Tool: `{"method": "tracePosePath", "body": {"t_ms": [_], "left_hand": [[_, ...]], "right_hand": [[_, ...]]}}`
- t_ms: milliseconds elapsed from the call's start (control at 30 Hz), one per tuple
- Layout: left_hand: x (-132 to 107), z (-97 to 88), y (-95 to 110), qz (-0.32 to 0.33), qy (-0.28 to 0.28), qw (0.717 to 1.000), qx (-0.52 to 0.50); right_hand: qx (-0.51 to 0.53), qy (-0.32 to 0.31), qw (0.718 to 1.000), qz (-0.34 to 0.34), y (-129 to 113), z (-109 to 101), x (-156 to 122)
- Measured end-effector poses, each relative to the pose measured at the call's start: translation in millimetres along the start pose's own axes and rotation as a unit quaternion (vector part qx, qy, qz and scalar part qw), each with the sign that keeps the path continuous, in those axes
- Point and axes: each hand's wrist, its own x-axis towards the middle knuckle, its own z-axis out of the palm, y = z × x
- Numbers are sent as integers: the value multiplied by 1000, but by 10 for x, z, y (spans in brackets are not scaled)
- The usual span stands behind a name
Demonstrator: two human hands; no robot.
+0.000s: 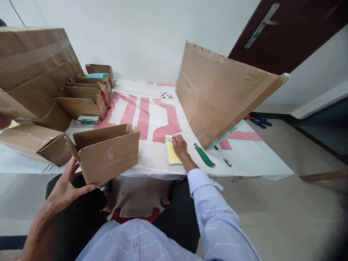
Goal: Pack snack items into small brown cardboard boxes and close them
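My left hand [66,188] grips an open-topped cardboard box [110,156] by its lower left corner. The thumb lies along the bottom edge, and the fingers reach behind the side. This box is tilted at the table's front edge. Over a yellow sheet [173,154] lying flat on the table, my right hand [180,145] has its fingers curled and pinched at the upper right part. Small white labels with dark outlines [169,139] show at the sheet's top; whether one is between the fingertips is hidden. To the right lies a green-handled cutter [205,156].
A black pen [223,156] lies beside a large leaning cardboard panel [223,94]. Several open boxes [81,105] stand at left, near a green-white small carton [88,120] and a closed box [35,141]. Part of another person's hand [4,121] shows at the left edge.
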Motion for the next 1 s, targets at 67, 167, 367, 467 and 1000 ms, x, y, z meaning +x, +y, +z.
{"method": "tracePosePath", "body": {"t_ms": [67, 167, 367, 467, 1000], "left_hand": [[-9, 6, 5, -2, 3, 1000, -9], [-31, 11, -14, -8, 1, 1000, -6], [-84, -11, -145, -21, 19, 998, 54], [-94, -42, -217, -18, 17, 996, 80], [-7, 66, -487, -24, 20, 997, 70]], "right_hand": [[3, 16, 1000, 3, -18, -74, -6], [12, 38, 999, -7, -138, -154, -96], [47, -11, 990, -135, -659, -15, -536], [14, -20, 992, -125, -769, 0, -610], [277, -187, 919, -211, -1102, 72, -1107]]}}
